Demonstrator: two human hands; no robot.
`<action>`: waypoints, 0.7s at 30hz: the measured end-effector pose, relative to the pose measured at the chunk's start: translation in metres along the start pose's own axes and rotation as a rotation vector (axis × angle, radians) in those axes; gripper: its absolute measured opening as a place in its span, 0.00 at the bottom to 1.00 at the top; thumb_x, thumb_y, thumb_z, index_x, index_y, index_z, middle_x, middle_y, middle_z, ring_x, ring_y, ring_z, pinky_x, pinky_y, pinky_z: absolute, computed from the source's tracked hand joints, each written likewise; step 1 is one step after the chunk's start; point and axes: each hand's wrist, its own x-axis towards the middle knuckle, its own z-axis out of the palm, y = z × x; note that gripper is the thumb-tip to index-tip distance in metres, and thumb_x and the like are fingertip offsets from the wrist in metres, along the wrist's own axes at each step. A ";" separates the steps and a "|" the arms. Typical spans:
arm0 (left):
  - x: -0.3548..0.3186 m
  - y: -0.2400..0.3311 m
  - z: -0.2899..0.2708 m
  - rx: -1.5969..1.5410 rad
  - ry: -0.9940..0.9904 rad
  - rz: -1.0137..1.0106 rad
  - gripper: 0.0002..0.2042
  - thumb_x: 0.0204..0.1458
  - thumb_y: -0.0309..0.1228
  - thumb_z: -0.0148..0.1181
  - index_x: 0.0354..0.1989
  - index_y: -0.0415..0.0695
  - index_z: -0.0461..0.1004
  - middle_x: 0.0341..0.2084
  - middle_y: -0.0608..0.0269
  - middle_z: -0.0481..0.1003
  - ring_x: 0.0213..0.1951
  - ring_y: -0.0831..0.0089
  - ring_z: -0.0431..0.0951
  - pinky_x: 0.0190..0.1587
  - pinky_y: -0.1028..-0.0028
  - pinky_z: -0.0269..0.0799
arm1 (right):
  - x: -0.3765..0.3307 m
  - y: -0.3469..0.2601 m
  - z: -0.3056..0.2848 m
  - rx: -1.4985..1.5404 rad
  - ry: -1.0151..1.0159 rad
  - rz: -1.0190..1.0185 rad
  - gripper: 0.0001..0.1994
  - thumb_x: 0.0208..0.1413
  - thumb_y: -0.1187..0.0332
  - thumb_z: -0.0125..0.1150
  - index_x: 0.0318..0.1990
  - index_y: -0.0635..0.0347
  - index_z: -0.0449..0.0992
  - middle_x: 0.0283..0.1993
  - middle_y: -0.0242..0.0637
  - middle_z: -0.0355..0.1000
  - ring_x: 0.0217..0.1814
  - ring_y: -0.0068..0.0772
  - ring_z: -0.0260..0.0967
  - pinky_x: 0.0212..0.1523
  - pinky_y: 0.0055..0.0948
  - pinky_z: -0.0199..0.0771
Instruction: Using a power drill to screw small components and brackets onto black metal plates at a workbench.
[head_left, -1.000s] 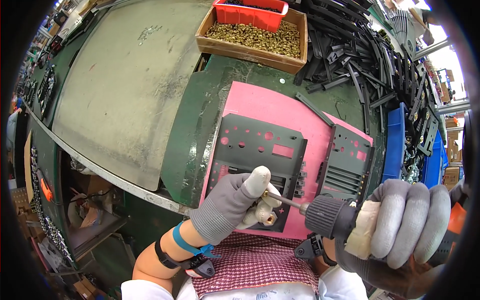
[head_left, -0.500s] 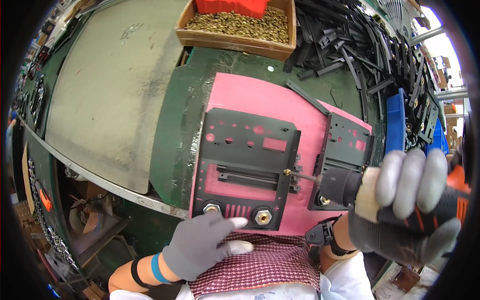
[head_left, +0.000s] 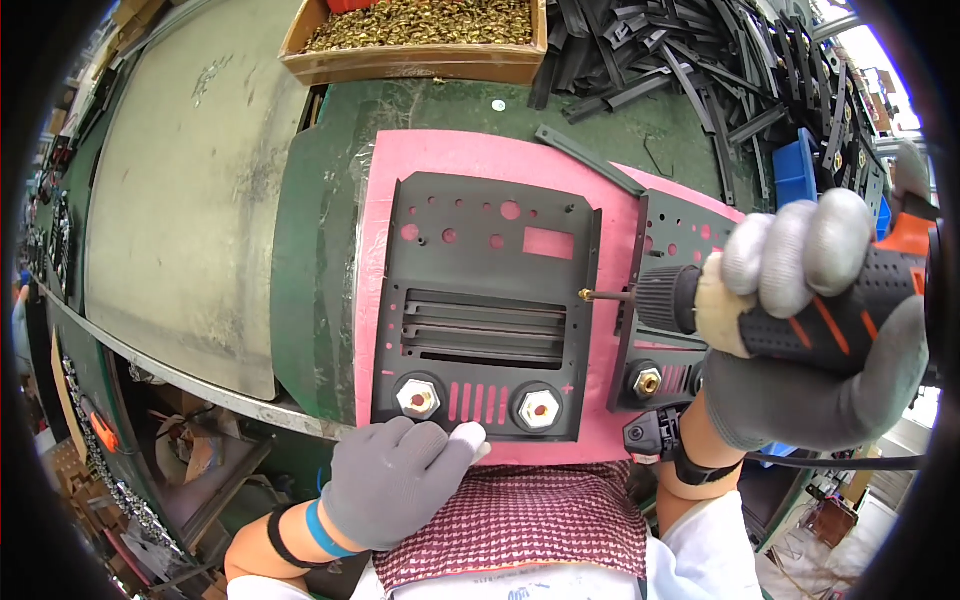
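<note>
My right hand (head_left: 800,330), in a grey glove, is wrapped round a black and orange power screwdriver (head_left: 820,320). Its bit points left, with a small brass piece (head_left: 586,295) at the tip, over the right edge of a dark metal panel (head_left: 480,265). This panel has round holes, a rectangular cutout, long dark slats and two large hex-nutted sockets (head_left: 537,408) along its near side. By the panel's near edge lies my left hand (head_left: 400,485), also gloved, fingers bent and index and thumb tips together; anything between them is hidden.
A pink sheet (head_left: 395,165) lies under the panels on the green bench (head_left: 320,260). A second similar panel (head_left: 655,235) is on the right. Beyond are a cardboard box (head_left: 420,68) of brass pieces, a heap of dark metal strips (head_left: 650,60) and a blue bin (head_left: 795,170).
My left index finger and thumb have come together. The slats now fill the panel's long opening, where pink showed before. The screwdriver is higher in the picture, and the whole view has shifted.
</note>
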 end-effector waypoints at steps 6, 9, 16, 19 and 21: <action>-0.004 0.000 0.010 -0.028 0.001 -0.046 0.08 0.45 0.36 0.66 0.28 0.48 0.75 0.15 0.71 0.58 0.17 0.77 0.63 0.15 0.75 0.55 | -0.002 0.014 0.003 -0.160 0.012 -0.047 0.17 0.65 0.52 0.38 0.42 0.56 0.66 0.32 0.36 0.59 0.27 0.27 0.59 0.31 0.31 0.64; -0.002 0.001 0.008 -0.018 -0.012 -0.042 0.08 0.45 0.36 0.66 0.29 0.47 0.76 0.15 0.70 0.59 0.17 0.77 0.63 0.15 0.75 0.55 | -0.001 0.016 0.002 -0.137 -0.032 -0.093 0.16 0.66 0.54 0.36 0.46 0.52 0.67 0.32 0.35 0.58 0.26 0.27 0.59 0.30 0.31 0.65; -0.001 -0.001 0.011 -0.051 -0.032 -0.064 0.10 0.43 0.35 0.67 0.32 0.46 0.77 0.16 0.70 0.62 0.17 0.75 0.65 0.16 0.74 0.58 | -0.005 0.012 -0.001 -0.095 -0.081 0.038 0.17 0.66 0.55 0.36 0.50 0.53 0.67 0.31 0.35 0.58 0.26 0.25 0.59 0.30 0.31 0.65; 0.005 0.000 0.005 -0.072 -0.058 -0.081 0.11 0.41 0.35 0.69 0.31 0.46 0.78 0.17 0.69 0.64 0.17 0.72 0.67 0.16 0.73 0.59 | -0.001 0.018 -0.004 -0.102 -0.070 -0.026 0.18 0.66 0.55 0.36 0.52 0.56 0.65 0.31 0.35 0.59 0.26 0.25 0.59 0.30 0.32 0.66; 0.021 -0.003 -0.003 -0.099 -0.073 -0.088 0.11 0.41 0.35 0.69 0.32 0.45 0.78 0.17 0.68 0.64 0.17 0.72 0.67 0.16 0.72 0.60 | 0.003 0.021 -0.005 -0.056 -0.085 -0.042 0.18 0.66 0.55 0.36 0.54 0.57 0.64 0.30 0.35 0.59 0.26 0.24 0.60 0.30 0.32 0.66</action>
